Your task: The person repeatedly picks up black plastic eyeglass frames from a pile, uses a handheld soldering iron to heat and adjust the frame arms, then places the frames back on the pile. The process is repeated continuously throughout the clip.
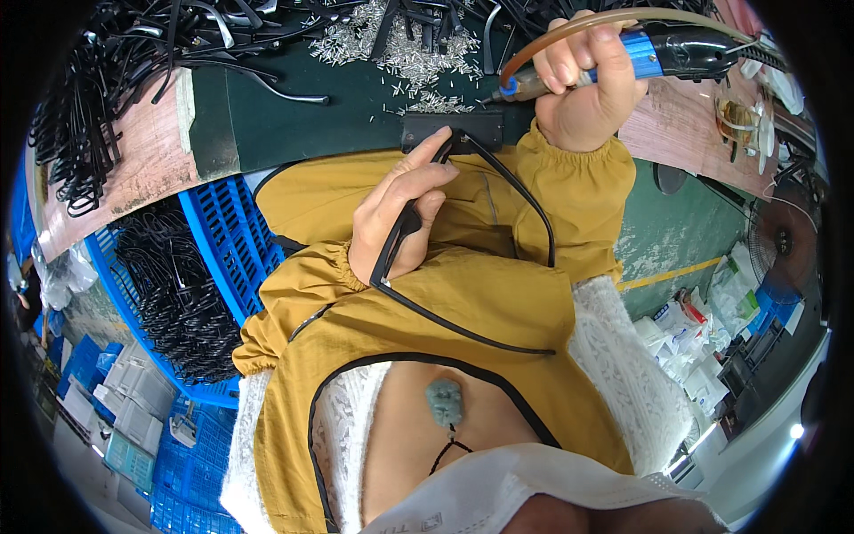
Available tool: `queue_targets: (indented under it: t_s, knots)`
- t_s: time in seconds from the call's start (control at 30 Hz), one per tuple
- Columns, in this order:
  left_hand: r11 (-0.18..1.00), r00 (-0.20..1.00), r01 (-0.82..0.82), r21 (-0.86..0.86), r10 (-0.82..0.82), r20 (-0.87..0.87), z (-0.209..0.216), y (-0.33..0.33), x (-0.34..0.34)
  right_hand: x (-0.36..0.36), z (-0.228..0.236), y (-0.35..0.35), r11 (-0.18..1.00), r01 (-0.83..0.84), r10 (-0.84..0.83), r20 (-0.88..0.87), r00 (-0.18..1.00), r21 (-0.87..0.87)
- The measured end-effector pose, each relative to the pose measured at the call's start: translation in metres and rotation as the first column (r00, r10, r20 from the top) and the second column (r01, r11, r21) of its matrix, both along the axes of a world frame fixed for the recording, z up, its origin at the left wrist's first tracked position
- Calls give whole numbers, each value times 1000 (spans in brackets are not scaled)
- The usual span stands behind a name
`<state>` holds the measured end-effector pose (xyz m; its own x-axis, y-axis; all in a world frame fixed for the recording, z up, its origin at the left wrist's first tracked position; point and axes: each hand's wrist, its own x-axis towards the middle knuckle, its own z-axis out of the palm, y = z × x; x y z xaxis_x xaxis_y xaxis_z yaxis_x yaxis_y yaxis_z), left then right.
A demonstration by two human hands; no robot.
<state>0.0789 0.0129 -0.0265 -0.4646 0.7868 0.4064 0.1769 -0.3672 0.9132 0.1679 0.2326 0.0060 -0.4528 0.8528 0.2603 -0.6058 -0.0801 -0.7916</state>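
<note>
My left hand (400,214) is closed round a black eyeglass frame (406,222) whose two temple arms stretch out toward my lap. The far part of the frame rests against a small black block (420,132) at the table's near edge. My right hand (592,93) grips a powered screwdriver (642,55) with a blue band and a black body, pointing left. Its thin tip is just above the block, close to a heap of tiny silver screws (436,58). A brownish hose (569,28) arches over my right hand.
Piles of black temple arms (213,62) cover the table's far left. A blue basket (236,231) full of black eyeglass parts stands beside me on the left. To the right are a fan (783,240) and plastic bags (689,334) on the floor.
</note>
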Motion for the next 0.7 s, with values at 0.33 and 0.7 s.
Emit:
queue_targets:
  t_s: [0.33,0.7]
  knots:
    - [1000,1000,18,5,-19,15,2,0,-2,-14,8,18,987,143,-146,-47,988,-69]
    - [1000,1000,2,-17,-2,1,3,0,-2,-5,34,-14,933,-301,284,-107,953,-199]
